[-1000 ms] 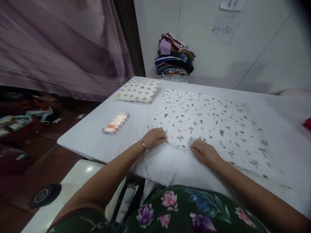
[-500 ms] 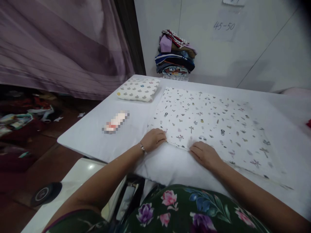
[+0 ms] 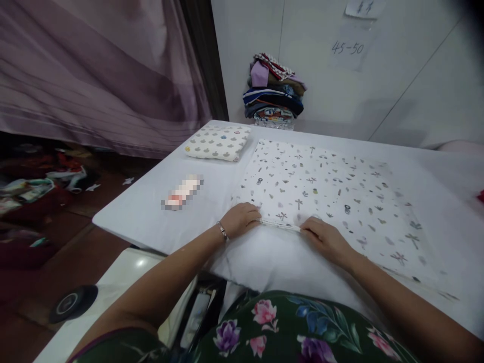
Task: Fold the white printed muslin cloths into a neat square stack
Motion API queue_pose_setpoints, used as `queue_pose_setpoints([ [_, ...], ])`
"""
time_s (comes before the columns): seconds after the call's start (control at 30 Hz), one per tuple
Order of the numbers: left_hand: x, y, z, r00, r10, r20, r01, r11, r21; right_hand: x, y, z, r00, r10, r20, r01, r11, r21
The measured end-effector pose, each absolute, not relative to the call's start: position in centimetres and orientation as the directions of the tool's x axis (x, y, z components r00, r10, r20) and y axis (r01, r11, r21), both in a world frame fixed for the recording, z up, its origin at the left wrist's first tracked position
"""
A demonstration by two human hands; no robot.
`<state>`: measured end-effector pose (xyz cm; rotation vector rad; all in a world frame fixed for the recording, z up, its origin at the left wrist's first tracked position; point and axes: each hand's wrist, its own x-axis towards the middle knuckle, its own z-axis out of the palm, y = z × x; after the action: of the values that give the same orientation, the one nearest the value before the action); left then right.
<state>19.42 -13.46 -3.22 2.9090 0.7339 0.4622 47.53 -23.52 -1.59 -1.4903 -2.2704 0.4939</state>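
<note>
A white cloth (image 3: pixel 325 196) printed with small palm trees and other motifs lies spread in layers on the white-covered table (image 3: pixel 143 196). At the near edge, toward its left corner, my left hand (image 3: pixel 242 219) is closed on the layered hem. My right hand (image 3: pixel 325 238), a short way to the right, pinches the same edge between thumb and fingers. The stretch of hem between the hands runs nearly straight, its layers showing. Back left of the cloth rests a folded cloth (image 3: pixel 217 143) with a grey cloud-like print.
A blurred-out small object (image 3: pixel 182 192) lies left of my hands. Behind the table stands a stack of folded clothes (image 3: pixel 274 93) against the wall (image 3: pixel 333 101). A pinkish curtain (image 3: pixel 94 75) hangs at left. Below the table's left edge is a white machine-like surface (image 3: pixel 124 272).
My right hand has slid slightly right along the hem, its fingers now pinching the edge. The left hand stays at its place. The view has tilted a little.
</note>
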Motion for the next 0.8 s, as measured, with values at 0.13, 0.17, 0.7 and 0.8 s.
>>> queue_pose_setpoints([
  [0.13, 19.6, -13.4, -2.8, 0.842, 0.469, 0.267, 0.452, -0.883, 0.127, 47.5, -23.5, -1.2, -0.372, 0.918, 0.136, 0.782, 0.389, -0.487],
  [0.17, 19.7, -13.3, -2.7, 0.836, 0.471, 0.281, 0.462, -0.881, 0.102, 47.5, -23.5, -1.3, -0.374, 0.913, 0.162, 0.787, 0.405, -0.466],
  [0.7, 19.4, -13.7, -3.5, 0.867, 0.402, 0.294, 0.461, -0.871, -0.168, 47.1, -23.8, -5.0, -0.581, 0.735, 0.350, 0.797, 0.600, 0.062],
  [0.8, 19.5, -13.9, -3.4, 0.868, 0.401, 0.292, 0.459, -0.873, -0.166, 47.3, -23.6, -4.9, -0.548, 0.736, 0.397, 0.815, 0.577, 0.055],
])
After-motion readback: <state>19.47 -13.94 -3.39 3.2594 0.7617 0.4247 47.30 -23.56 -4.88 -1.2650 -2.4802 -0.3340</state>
